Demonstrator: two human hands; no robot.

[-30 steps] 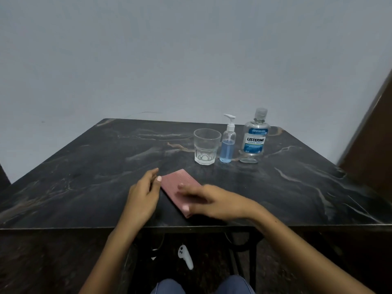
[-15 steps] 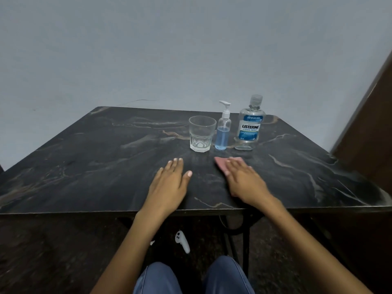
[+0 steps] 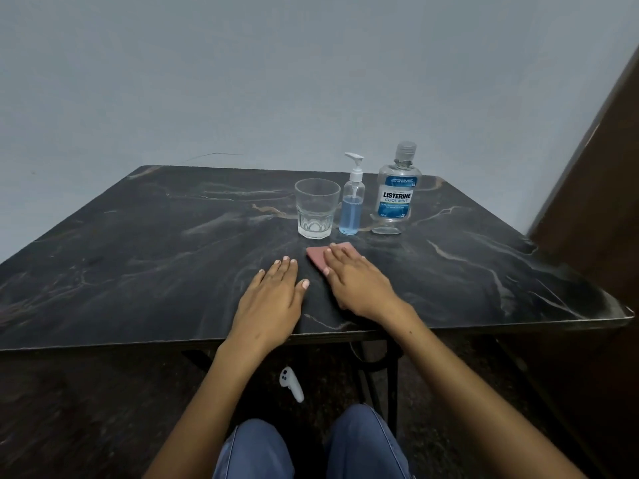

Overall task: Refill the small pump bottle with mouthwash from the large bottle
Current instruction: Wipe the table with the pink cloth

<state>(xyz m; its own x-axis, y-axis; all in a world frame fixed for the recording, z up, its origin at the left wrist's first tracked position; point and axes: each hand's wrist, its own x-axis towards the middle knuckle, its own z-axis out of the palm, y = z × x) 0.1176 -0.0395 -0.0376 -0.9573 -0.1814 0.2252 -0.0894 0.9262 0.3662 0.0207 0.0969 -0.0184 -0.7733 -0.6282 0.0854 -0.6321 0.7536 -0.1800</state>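
Both hands lie flat, fingers straight: the left hand [image 3: 273, 297] on the table [image 3: 138, 243], the right hand [image 3: 356, 280] pressing a pink cloth [image 3: 316, 255]. Just beyond the right fingertips stand the big bottle [image 3: 395, 197], nearly empty, then an empty glass [image 3: 316, 209] and the pump bottle [image 3: 352, 205], about half full of blue. A careless reach could likely topple them.

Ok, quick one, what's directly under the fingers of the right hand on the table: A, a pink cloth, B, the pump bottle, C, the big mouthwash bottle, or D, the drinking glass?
A: the right hand lies flat with its fingers on the pink cloth, while the glass, pump bottle and large mouthwash bottle stand untouched farther back.
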